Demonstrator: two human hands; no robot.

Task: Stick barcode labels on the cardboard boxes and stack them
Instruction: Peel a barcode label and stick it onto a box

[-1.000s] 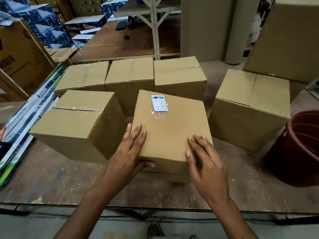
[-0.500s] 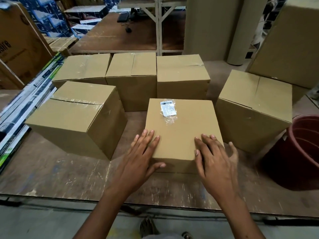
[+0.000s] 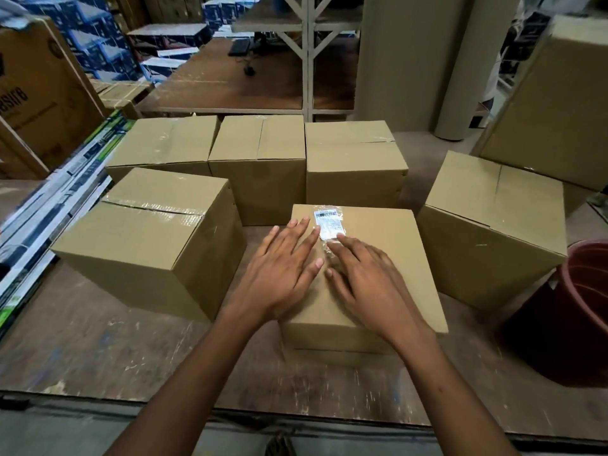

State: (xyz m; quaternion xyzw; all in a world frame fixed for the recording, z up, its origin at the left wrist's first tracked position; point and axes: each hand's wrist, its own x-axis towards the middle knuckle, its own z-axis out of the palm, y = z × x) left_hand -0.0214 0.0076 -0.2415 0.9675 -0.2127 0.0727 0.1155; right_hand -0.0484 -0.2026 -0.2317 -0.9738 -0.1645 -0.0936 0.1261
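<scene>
1. Hands moved up the labelled box (image 3: 378, 258): left hand (image 3: 283, 274) and right hand (image 3: 365, 284) lie flat, fingers straight, gripping nothing, beside the barcode label (image 3: 329, 223).
2. Box stands at the table's (image 3: 98, 340) front, with bare table between it and the neighbouring cardboard boxes (image 3: 148, 238).

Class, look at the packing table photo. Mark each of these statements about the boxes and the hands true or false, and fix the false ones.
1. A barcode label sits on top of the nearest box. True.
2. Both hands lie flat on that box with straight fingers. True: the left hand and right hand rest on its top.
3. The label is on the box's near edge, by the wrists. False: it is near the far edge, at the fingertips.
4. A blue bucket stands at the right. False: the bucket is dark red.
5. The labelled box is stacked on another box. False: it stands on the table.
</scene>
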